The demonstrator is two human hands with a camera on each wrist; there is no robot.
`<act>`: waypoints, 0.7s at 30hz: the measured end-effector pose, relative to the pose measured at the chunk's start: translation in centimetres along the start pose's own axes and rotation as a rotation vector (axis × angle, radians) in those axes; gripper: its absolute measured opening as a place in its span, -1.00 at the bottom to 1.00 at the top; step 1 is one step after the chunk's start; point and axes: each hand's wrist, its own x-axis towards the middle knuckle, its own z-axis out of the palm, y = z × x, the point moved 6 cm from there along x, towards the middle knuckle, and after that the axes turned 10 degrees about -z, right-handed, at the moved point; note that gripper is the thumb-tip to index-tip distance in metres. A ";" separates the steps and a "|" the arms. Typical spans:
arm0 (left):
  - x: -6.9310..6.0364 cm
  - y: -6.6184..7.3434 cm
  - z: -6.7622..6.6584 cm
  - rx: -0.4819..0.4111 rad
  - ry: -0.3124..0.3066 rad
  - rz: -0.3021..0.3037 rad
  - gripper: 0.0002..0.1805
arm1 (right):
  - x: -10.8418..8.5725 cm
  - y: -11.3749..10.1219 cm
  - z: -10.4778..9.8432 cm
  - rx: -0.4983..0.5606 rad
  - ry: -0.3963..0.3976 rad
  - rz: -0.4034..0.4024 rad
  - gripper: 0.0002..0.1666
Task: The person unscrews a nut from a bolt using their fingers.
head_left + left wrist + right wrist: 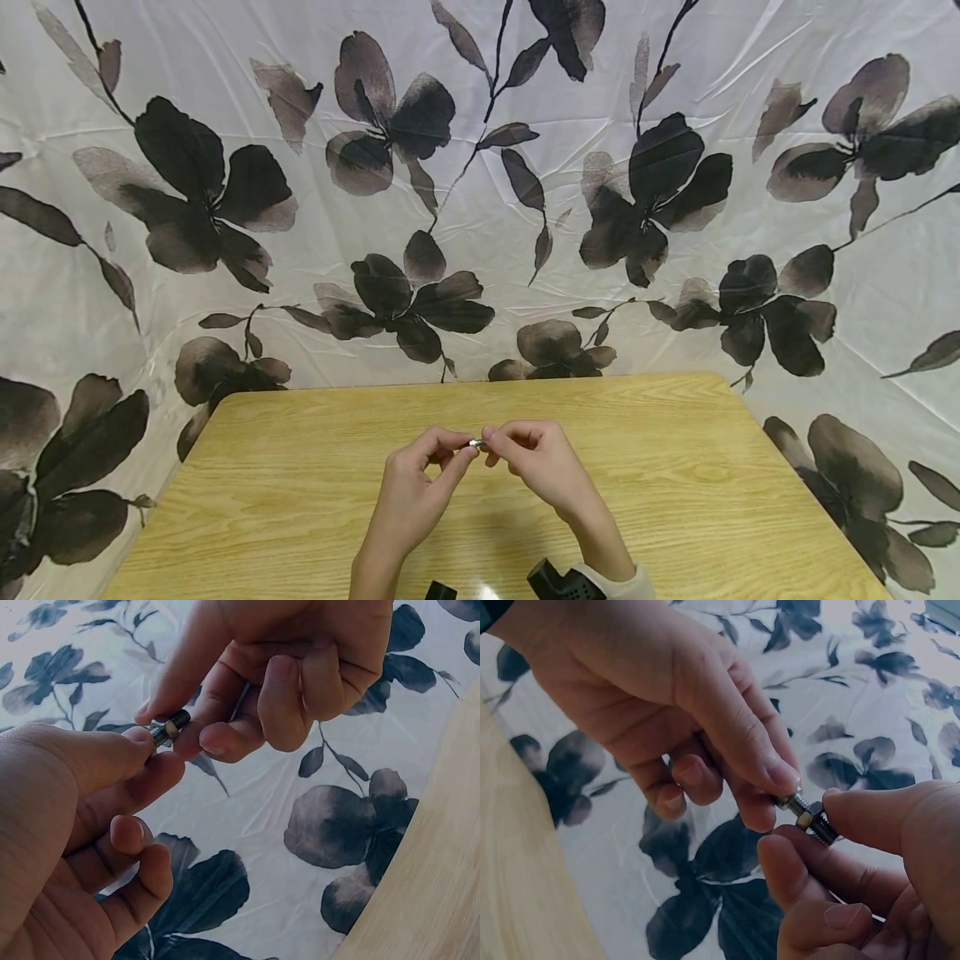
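Observation:
A small metal bolt [825,831] with a hex nut [808,816] round its threaded shank is held between both hands, a little above the table. My left hand [412,492] pinches it between thumb and forefinger at the threaded end, close against the nut. From the other side, my right hand [543,467] pinches the opposite end with thumb and forefinger, which cover most of that end. In the left wrist view the bolt [166,732] shows between the two thumbs. The other fingers of both hands are loosely bent.
A light wooden table [300,467] lies under the hands. Behind it and at its sides hangs a white cloth [525,208] printed with dark flowers. Black wrist devices [566,582] show at the bottom edge, beside a pale sleeve [626,583] on the right arm.

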 end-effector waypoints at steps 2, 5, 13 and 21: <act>0.0 0.0 0.0 0.001 -0.001 -0.004 -0.90 | 0.0 -0.1 0.0 -0.008 0.002 -0.006 -0.65; 0.0 0.0 0.0 0.000 -0.004 -0.007 -0.89 | -0.1 -0.2 -0.1 -0.015 0.003 -0.018 -0.69; 0.0 0.0 -0.1 -0.009 -0.009 -0.010 -0.90 | -0.2 -0.5 -0.1 0.025 -0.015 -0.063 -0.76; 0.0 0.0 -0.1 -0.011 -0.010 -0.019 -0.90 | 0.0 -0.7 0.1 0.059 -0.028 -0.074 -0.72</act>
